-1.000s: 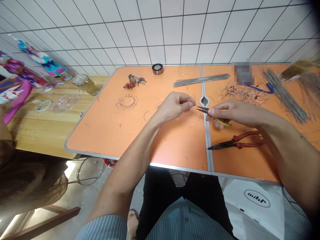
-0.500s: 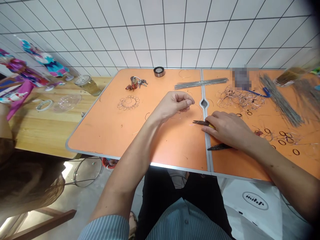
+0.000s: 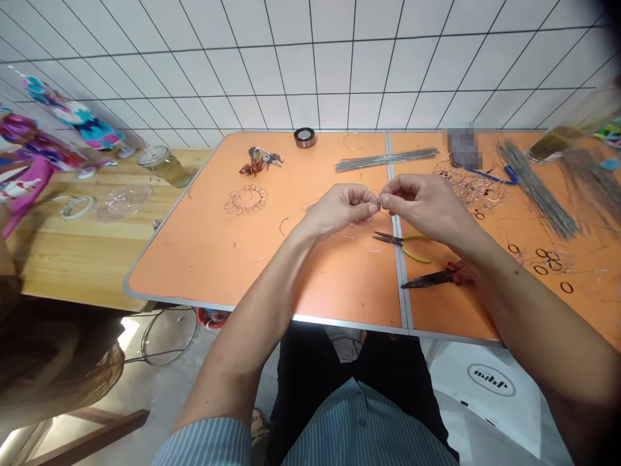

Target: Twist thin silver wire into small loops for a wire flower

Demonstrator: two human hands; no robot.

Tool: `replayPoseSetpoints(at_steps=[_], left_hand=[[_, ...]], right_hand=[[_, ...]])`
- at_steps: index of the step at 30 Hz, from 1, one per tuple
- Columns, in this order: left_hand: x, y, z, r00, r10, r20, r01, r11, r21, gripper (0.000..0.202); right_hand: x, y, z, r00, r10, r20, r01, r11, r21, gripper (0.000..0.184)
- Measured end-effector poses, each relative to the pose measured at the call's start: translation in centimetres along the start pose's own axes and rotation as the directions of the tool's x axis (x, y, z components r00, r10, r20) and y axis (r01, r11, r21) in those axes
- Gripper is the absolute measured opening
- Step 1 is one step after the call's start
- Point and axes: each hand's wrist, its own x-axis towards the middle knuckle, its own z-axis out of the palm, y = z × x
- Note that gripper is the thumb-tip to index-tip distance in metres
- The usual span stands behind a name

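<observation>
Thin wire piece (image 3: 379, 208) at frame centre, pinched between both hands above orange table (image 3: 204, 259); barely visible. Left hand (image 3: 342, 208) closed on its left end, right hand (image 3: 422, 204) closed on its right end, fingertips nearly touching. Just below: yellow-handled pliers (image 3: 403, 244) lying loose, red-handled pliers (image 3: 434, 278) lower right. Wire flower (image 3: 246, 197) left of centre, straight wire bundle (image 3: 385, 159) above, tape roll (image 3: 305, 136) at top.

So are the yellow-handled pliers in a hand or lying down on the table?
Lying down. The yellow-handled pliers rest flat on the orange table, below both hands, which pinch thin wire.
</observation>
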Motion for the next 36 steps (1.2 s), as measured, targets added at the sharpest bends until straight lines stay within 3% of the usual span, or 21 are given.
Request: replayPoseSetpoints(at_steps=[6,15,22,28,36], left_hand=[[0.0,0.1,0.0,1.0,-0.029,0.012,0.029,0.999,0.015,0.011],[0.0,0.0,-0.3,0.995,-0.029,0.096,0.034,0.998,-0.056,0.021],[-0.1,0.4,0.3,0.999,-0.052,-0.013,0.051,0.994,-0.095,0.025],[0.0,0.5,0.6,0.998,-0.047,-0.047,0.044,0.997,-0.058,0.013],[-0.1,0.3,0.5,0.996,-0.071,-0.061,0.068,0.997,-0.038,0.013]], right_hand=[[0.0,0.2,0.0,0.997,0.06,0.041,-0.063,0.995,0.072,0.012],[0.3,0.8,-0.2,0.994,-0.02,0.103,0.016,0.999,0.042,0.011],[0.1,0.4,-0.2,0.992,0.055,0.116,-0.075,0.982,0.171,0.014],[0.5,1.3,0.3,0.994,0.043,0.1,-0.072,0.949,0.307,0.014],[0.3,0.7,0.9,0.995,0.101,0.014,-0.101,0.958,0.269,0.007]])
